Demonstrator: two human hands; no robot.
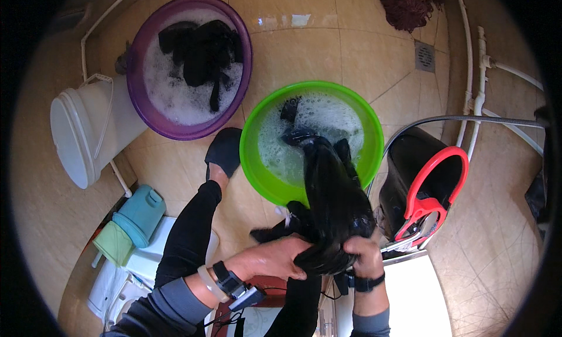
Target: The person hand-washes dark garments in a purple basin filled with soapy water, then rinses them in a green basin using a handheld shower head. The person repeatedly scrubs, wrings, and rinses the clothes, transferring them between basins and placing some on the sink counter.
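So the wet black cloth garment (333,202) is the main thing here: it's stretched in a long twisted rope, one end still dipping into the round green plastic basin (257,161) full of suds, the other end pulled back toward the person. Its long axis runs from the basin's middle down toward the lower edge of the view, leaning slightly to the right.

Left hand (272,260) is wrapped around the near end of the garment, fingers closed on it. Right hand (366,255) grips the same bunched end from the other side, also clenched tight. Both wrists have dark bands on.

Floor is glossy beige tile (310,50), with a small metal drain grate (425,56) beyond the green basin and to its right, and white pipes (474,97) running along the wall further right.

Left of the green basin and further off sits a round purple plastic basin (140,97) with foam and more dark clothes. Left of that is a white plastic bucket (82,138) lying on its side. Right of the green basin is a black bucket with a red handle (430,179). A foot in a black slipper (224,152) is planted just beside the green basin's left rim.
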